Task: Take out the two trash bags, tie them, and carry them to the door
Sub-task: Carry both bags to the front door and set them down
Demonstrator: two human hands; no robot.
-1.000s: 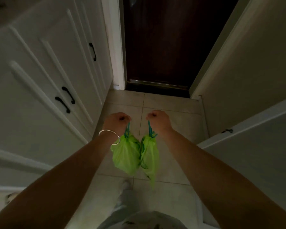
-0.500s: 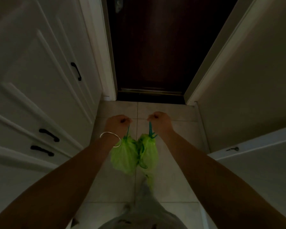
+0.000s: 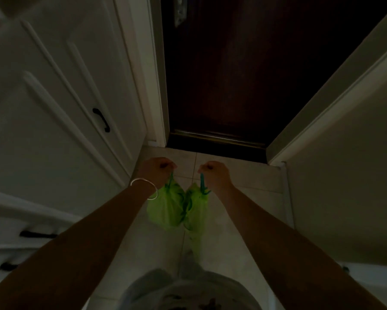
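Two small bright green trash bags hang side by side above the tiled floor, their tops gathered by teal drawstrings. My left hand (image 3: 158, 170), with a silver bangle on its wrist, grips the drawstring of the left bag (image 3: 167, 208). My right hand (image 3: 215, 173) grips the drawstring of the right bag (image 3: 196, 208). The bags touch each other. A dark brown door (image 3: 232, 74) stands shut straight ahead, its threshold a short way beyond my fists.
White cabinet doors (image 3: 54, 108) with black handles line the left side. A pale wall (image 3: 344, 153) with a white trim closes the right side. The beige tiled floor (image 3: 250, 175) forms a narrow passage between them. My grey trousers show at the bottom.
I have moved closer to the dark door, which now fills more of the view. The cabinets have slid past on the left. Both hands keep gripping the bags.
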